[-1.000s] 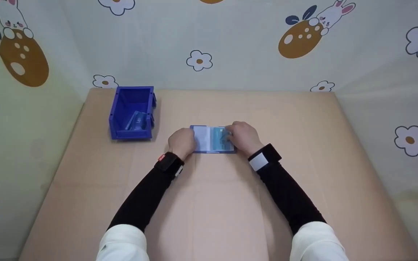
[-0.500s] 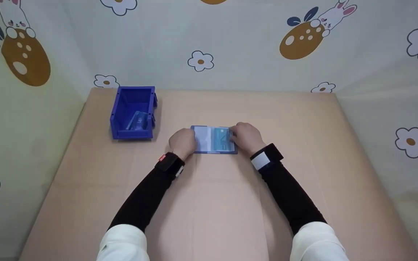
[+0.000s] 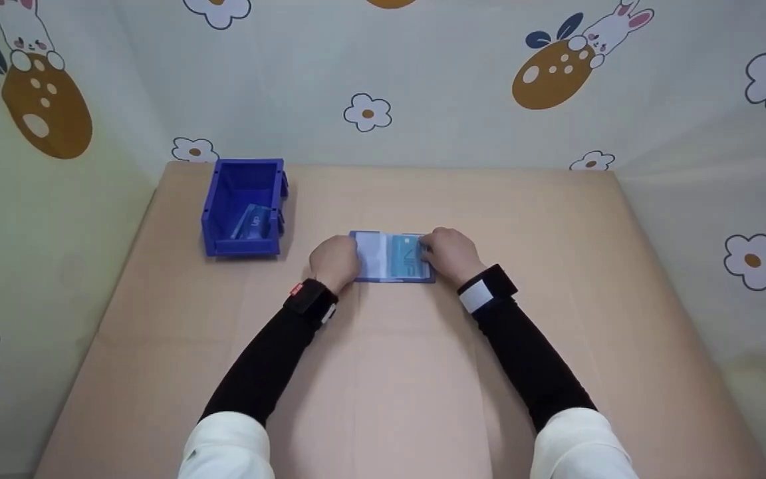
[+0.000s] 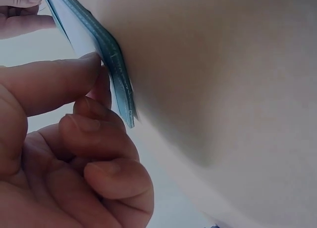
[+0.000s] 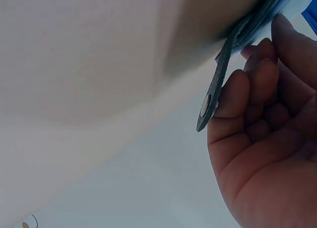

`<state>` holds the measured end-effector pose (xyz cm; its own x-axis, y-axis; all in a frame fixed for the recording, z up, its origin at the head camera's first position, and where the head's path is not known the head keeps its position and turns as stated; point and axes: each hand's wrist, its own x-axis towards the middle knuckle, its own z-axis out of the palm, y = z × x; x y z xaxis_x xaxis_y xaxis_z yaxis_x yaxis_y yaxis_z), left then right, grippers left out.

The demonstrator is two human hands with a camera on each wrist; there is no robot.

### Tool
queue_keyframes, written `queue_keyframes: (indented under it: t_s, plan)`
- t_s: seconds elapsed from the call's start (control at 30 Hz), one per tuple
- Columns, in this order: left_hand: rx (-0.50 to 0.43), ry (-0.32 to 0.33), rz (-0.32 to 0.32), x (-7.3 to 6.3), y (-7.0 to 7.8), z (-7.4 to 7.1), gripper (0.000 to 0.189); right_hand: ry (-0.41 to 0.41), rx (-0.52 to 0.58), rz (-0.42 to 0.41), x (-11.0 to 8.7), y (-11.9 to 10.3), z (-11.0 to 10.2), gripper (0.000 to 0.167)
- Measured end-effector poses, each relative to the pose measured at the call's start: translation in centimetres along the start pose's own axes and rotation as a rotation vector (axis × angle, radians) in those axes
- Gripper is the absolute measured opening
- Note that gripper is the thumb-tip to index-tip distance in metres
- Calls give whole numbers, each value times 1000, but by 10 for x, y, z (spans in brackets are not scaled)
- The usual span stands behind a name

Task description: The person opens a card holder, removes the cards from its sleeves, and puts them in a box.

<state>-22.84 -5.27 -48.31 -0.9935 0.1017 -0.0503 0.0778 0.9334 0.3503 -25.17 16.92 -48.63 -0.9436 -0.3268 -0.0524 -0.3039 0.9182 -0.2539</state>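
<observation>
An open blue card holder (image 3: 371, 258) lies spread on the table, with clear plastic sleeves inside. A teal card (image 3: 407, 258) with pale lettering shows in its right half. My left hand (image 3: 334, 261) pinches the left edge of the holder; in the left wrist view its thumb is on the inner face, with the other fingers curled. My right hand (image 3: 453, 255) grips the right edge, thumb over the inside and fingers curled by the cover. A strap (image 5: 217, 84) with a metal snap sticks out beside the right fingers in the right wrist view.
A blue plastic bin (image 3: 243, 246) stands at the back left of the table, with blue cards (image 3: 254, 223) inside. The beige table (image 3: 416, 372) meets patterned cloth walls (image 3: 436, 86) at the back and sides.
My right hand has shifted slightly to the right, and more of the teal card's lettering shows. My left hand keeps its hold on the card holder.
</observation>
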Motion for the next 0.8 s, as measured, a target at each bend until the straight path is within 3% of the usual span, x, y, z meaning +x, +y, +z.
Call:
queue_keyframes:
  t_s: [0.23,0.5,0.8]
  plan:
    - [32,-20,31,2,12,-6,21,-1,-19,1,-1,0,2,31]
    - [-71,-32,6,9,33,-12,17,21,-23,-31,-1,1,2,30]
    - [-119,-68,-14,13,45,1,23,28,-26,-42,-1,2,3,29]
